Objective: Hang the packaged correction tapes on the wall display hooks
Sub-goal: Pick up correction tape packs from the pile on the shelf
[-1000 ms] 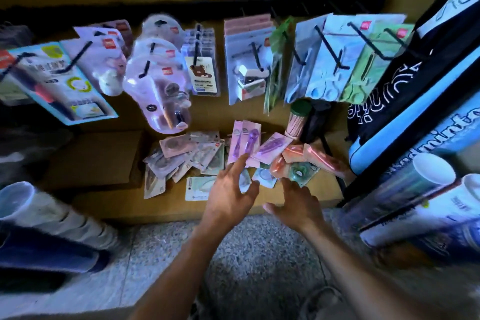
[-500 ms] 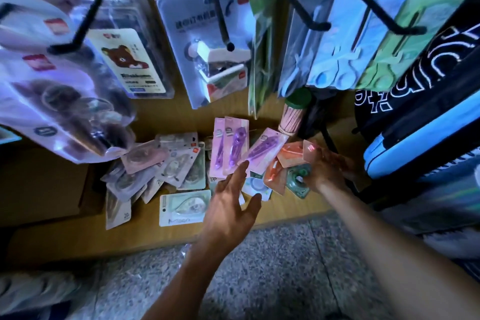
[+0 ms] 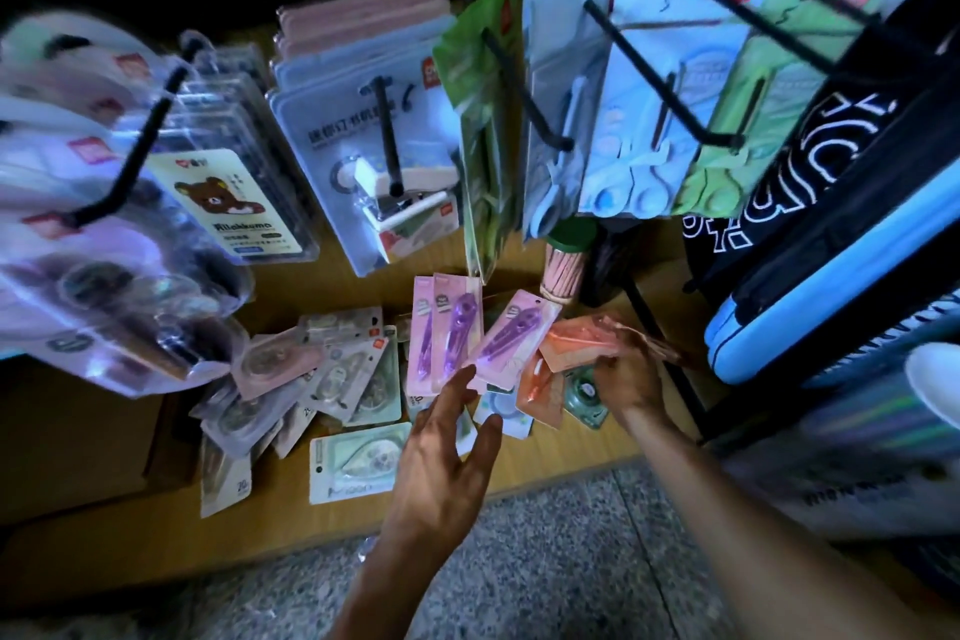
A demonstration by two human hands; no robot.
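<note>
Several packaged correction tapes lie in a loose pile on the wooden shelf [image 3: 130,525]. Pink packs with purple tapes [image 3: 452,333] lean at the middle, orange packs [image 3: 576,343] at the right, a green one [image 3: 358,463] in front. My left hand [image 3: 447,452] hovers over the pile, fingers spread and straight, fingertips at the edge of a pink pack. My right hand [image 3: 628,374] reaches in from the right and grips an orange pack. Black display hooks [image 3: 524,83] stick out above, loaded with hung goods.
Hung packs crowd the space above the shelf: clear blister packs [image 3: 104,234] at left, a stapler pack [image 3: 379,161] centre, blue and green scissor packs [image 3: 665,120] at right. A green-capped jar of sticks [image 3: 563,265] stands behind the pile. Bags [image 3: 831,224] hang at far right.
The view has moved in closer to the shelf. My right hand went from hovering near the front to the orange packs at the right and took hold of one. My left hand stayed over the pile.
</note>
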